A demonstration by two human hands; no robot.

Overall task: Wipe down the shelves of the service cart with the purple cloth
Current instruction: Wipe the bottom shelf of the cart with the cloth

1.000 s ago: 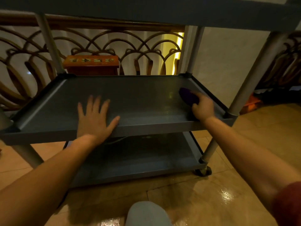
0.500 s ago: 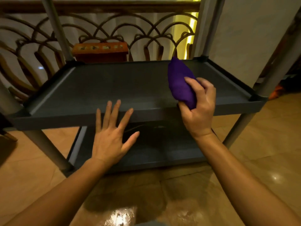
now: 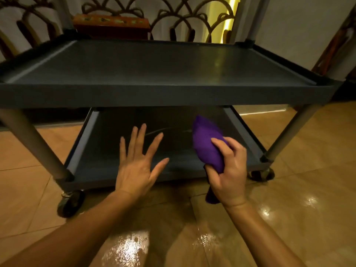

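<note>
While the right hand (image 3: 228,170) is clamped around the bunched purple cloth (image 3: 207,145), with a tail of fabric hanging out below the wrist, it hovers in front of the dark grey plastic bottom shelf (image 3: 107,151) of the service cart, and I cannot tell whether the cloth touches that surface yet. The left hand (image 3: 134,166) is spread flat, fingers apart, holding nothing, just left of the cloth and over the near edge of the same shelf.

To wipe this level well, I judge the cloth should be pressed flat rather than kept as a wad, started at a far corner and drawn toward the near lip in overlapping strokes, running along the raised rim where dirt gathers. The free hand would do best braced on the near rim, since the black caster wheel (image 3: 70,203) at the near left suggests the cart can roll on the glossy tan floor tiles (image 3: 300,189).

Overhead, the dark grey middle shelf (image 3: 154,74) juts out above the bottom one, shading it and limiting how high the forearm can rise when reaching to the back. A grey metal upright post (image 3: 36,139) at the near left and another at the right hem in the corners. Beyond the cart stand an orange wooden box (image 3: 110,23) and a curved scrollwork railing (image 3: 192,20), well clear of the work.
</note>
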